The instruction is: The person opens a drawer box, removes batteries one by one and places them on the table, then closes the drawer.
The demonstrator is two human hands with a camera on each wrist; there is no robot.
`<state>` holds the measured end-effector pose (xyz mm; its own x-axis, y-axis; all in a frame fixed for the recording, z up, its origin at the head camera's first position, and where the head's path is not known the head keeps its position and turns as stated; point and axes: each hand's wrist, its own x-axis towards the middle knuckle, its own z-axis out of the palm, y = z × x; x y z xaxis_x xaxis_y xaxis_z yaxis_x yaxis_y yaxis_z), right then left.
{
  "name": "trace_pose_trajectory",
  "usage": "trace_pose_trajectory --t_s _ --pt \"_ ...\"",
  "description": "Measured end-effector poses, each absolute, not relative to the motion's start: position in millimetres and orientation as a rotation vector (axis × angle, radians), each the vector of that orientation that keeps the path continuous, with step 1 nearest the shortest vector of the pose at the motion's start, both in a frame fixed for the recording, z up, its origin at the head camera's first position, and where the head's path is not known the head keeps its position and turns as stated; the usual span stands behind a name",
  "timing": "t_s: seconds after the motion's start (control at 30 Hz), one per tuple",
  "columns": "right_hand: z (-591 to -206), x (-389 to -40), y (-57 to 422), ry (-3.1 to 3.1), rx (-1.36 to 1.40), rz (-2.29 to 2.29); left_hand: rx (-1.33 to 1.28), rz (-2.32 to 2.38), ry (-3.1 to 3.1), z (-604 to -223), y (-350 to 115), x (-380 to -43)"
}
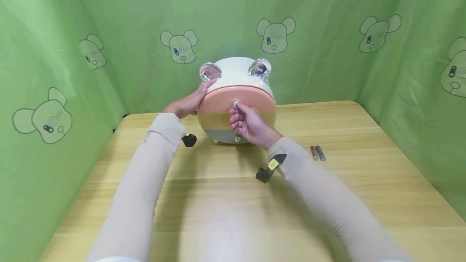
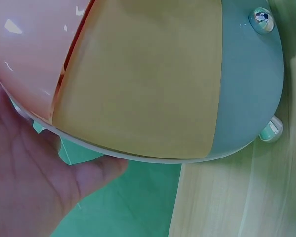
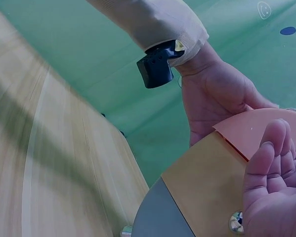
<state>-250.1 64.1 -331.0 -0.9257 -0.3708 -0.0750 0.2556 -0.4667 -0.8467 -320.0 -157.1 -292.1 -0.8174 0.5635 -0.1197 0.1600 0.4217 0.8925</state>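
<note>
A round-fronted drawer box [image 1: 238, 72] with a white top and two silvery ears [image 1: 260, 69] stands at the back of the table. Its front has a pink drawer [image 1: 218, 100], a tan drawer [image 2: 143, 84] and a grey-blue section [image 2: 249, 79]. My right hand [image 1: 251, 124] pinches the pink drawer's silver knob [image 1: 234, 104], other fingers curled in. An orange edge shows between pink and tan, so the pink drawer stands slightly proud. My left hand [image 1: 191, 101] rests along the box's left side, fingers extended near the left ear; its far fingers are partly hidden.
Two small cylinders [image 1: 317, 153], like batteries, lie side by side on the wooden table [image 1: 225, 213] to the right. Green curtains [image 1: 225, 7] with bear-head prints hang behind and at both sides. A dark camera [image 1: 264, 174] juts from my right wrist.
</note>
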Motion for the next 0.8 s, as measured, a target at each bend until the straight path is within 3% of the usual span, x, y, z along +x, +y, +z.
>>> trace_pose_trajectory --t_s 0.8 --pt "-329.4 -259.2 65.0 1.324 -0.151 -2.423 0.623 1.336 2.295 -296.2 -159.8 -319.0"
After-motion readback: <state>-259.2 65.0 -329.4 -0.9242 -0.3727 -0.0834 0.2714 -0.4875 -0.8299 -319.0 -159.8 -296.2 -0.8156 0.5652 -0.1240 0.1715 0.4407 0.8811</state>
